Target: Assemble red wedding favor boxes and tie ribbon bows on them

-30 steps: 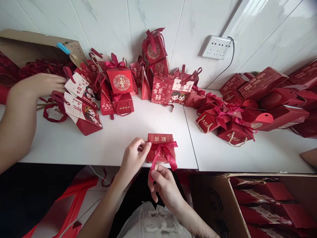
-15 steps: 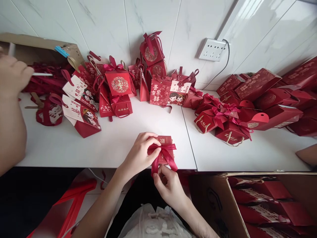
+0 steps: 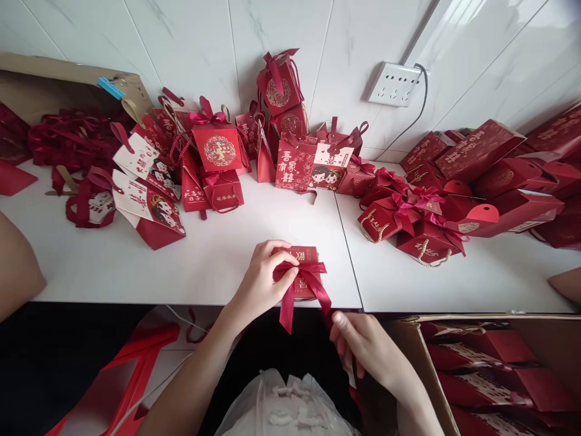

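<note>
At the desk's (image 3: pixel 181 272) near edge, our left hand (image 3: pixel 261 281) pinched the half-tied ribbon (image 3: pixel 305 280) on the box (image 3: pixel 303 261). Our right hand (image 3: pixel 363 345) gripped one ribbon tail; tightening seemingly remained.

Two hands worked at one ribboned box (image 3: pixel 299 272) on two white tables (image 3: pixel 136 266). One wall socket (image 3: pixel 394 83) and two cardboard cartons (image 3: pixel 408 339) showed; perhaps thirty red boxes (image 3: pixel 218 151) crowded behind.
</note>
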Motion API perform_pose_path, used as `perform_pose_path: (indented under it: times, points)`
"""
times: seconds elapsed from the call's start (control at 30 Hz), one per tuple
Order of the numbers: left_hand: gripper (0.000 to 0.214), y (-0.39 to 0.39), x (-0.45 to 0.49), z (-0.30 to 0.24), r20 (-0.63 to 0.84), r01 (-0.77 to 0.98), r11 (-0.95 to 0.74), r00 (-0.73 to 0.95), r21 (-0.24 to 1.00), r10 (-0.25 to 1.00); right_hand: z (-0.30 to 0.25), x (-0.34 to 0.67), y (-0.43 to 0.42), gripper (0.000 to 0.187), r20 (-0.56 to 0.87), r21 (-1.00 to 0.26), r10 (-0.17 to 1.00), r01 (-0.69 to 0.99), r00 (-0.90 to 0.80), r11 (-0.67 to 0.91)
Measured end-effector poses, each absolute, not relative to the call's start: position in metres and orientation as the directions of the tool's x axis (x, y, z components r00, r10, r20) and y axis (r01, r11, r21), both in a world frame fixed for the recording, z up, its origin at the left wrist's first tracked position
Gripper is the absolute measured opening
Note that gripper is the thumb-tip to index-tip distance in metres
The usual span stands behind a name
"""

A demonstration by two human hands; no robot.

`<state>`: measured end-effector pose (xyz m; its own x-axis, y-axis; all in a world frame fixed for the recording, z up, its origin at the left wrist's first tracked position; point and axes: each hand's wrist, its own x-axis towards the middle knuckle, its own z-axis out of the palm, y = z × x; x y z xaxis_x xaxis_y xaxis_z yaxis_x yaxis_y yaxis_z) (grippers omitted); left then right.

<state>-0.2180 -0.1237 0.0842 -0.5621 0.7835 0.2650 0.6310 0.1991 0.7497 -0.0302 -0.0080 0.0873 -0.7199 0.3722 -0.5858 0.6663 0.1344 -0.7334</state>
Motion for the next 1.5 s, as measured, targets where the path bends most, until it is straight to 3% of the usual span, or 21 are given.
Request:
perform_pose_path:
  times: [0.07,0.17,0.3,0.43,0.53,0.6,0.7,0.87,1.13,1.3,1.5]
  points:
    - [0.010,-0.122,-0.216,0.082,0.260,0.618,0.207,-0.577,0.758,0.774,0.083,-0.035,-0.005,0.060,-0.480,-0.788,0.483,0.602,-0.732,0.129]
    - [0.010,-0.120,-0.213,0.081,0.267,0.616,0.224,-0.602,0.756,0.753,0.072,-0.048,-0.011,0.052,-0.331,-0.904,0.515,0.423,-0.791,0.067]
    - [0.009,-0.118,-0.210,0.081,0.279,0.623,0.224,-0.604,0.749,0.746,0.063,-0.053,-0.019,0.047,-0.278,-0.944,0.469,0.329,-0.838,0.028]
    - [0.008,-0.118,-0.210,0.080,0.282,0.596,0.195,-0.612,0.779,0.739,0.066,-0.044,-0.006,0.045,-0.282,-0.925,0.365,0.353,-0.887,0.144]
    - [0.015,-0.121,-0.211,0.075,0.290,0.471,0.095,-0.677,0.877,0.676,0.071,-0.046,0.010,0.048,-0.206,-0.917,0.510,0.347,-0.835,0.198]
    - [0.024,-0.124,-0.212,0.071,0.260,0.329,0.030,-0.796,0.944,0.546,0.073,-0.053,0.018,0.052,-0.143,-0.926,0.647,0.332,-0.749,0.180]
    - [0.017,-0.128,-0.213,0.065,0.134,0.163,0.043,-0.911,0.986,0.390,0.073,-0.071,0.021,0.053,-0.105,-0.937,0.696,0.304,-0.710,0.170]
    - [0.032,-0.128,-0.211,0.068,-0.030,0.065,0.160,-0.848,0.985,0.529,0.069,-0.098,0.013,0.049,-0.025,-0.954,0.665,0.216,-0.747,0.206]
    - [0.033,-0.119,-0.217,0.074,-0.081,0.037,0.206,-0.841,0.978,0.535,0.062,-0.103,0.011,0.044,-0.045,-0.983,0.636,0.148,-0.770,0.109]
    - [0.033,-0.118,-0.216,0.077,-0.012,0.098,0.162,-0.823,0.982,0.568,0.063,-0.100,0.011,0.044,-0.082,-0.986,0.620,0.154,-0.780,0.063]
    - [0.038,-0.125,-0.204,0.067,-0.008,0.020,0.046,-0.851,0.999,0.525,0.062,-0.102,0.006,0.047,-0.127,-0.992,0.649,0.114,-0.750,-0.062]
